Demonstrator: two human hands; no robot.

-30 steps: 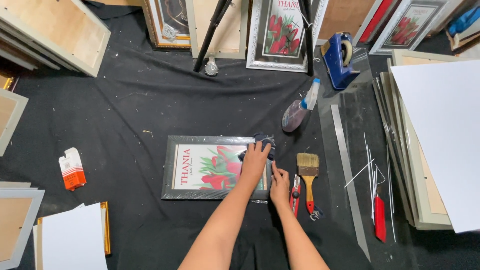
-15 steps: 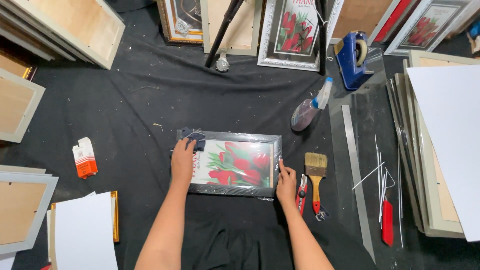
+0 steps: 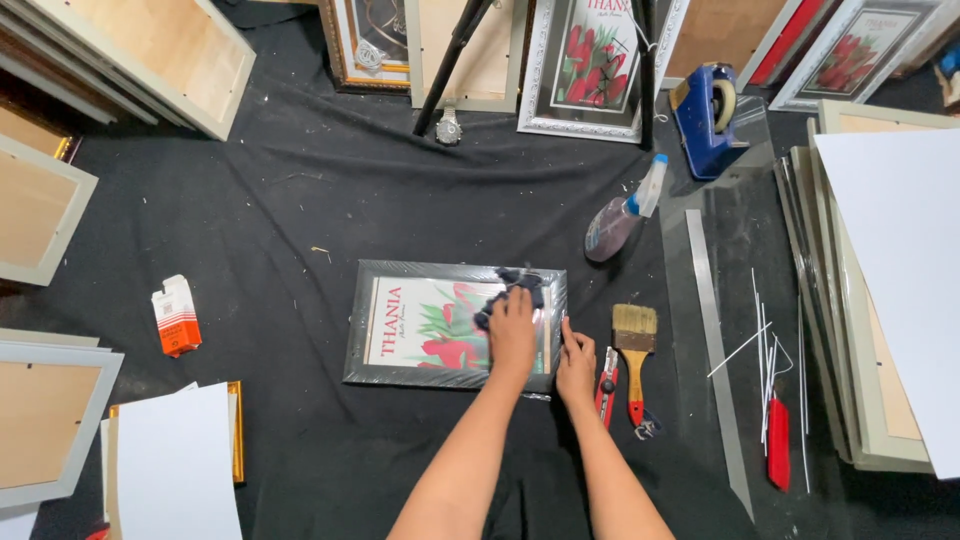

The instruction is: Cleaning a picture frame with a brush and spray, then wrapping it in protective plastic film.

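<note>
- I see the grey-framed glazed picture of red tulips [image 3: 430, 325] lying flat on the black cloth-covered floor [image 3: 270, 210], centre of view.
- My left hand [image 3: 513, 335] presses a crumpled dark cloth [image 3: 510, 290] onto the glass near the frame's right end, fingers closed over it; my right hand [image 3: 576, 362] rests open, fingers flat against the frame's right edge.
- Risk, as I judge it: hard pressure could crack the glass, or a wide stroke could slide the frame on the loose fabric.
- Just right of my right hand lie a red utility knife [image 3: 606, 385] and a wooden-handled paintbrush [image 3: 635, 360]; a stray elbow could knock them.
- The spray bottle [image 3: 620, 215] stands close above.
- Open room lies left and above the frame; the small orange-and-white carton [image 3: 176, 316] sits well apart.
</note>
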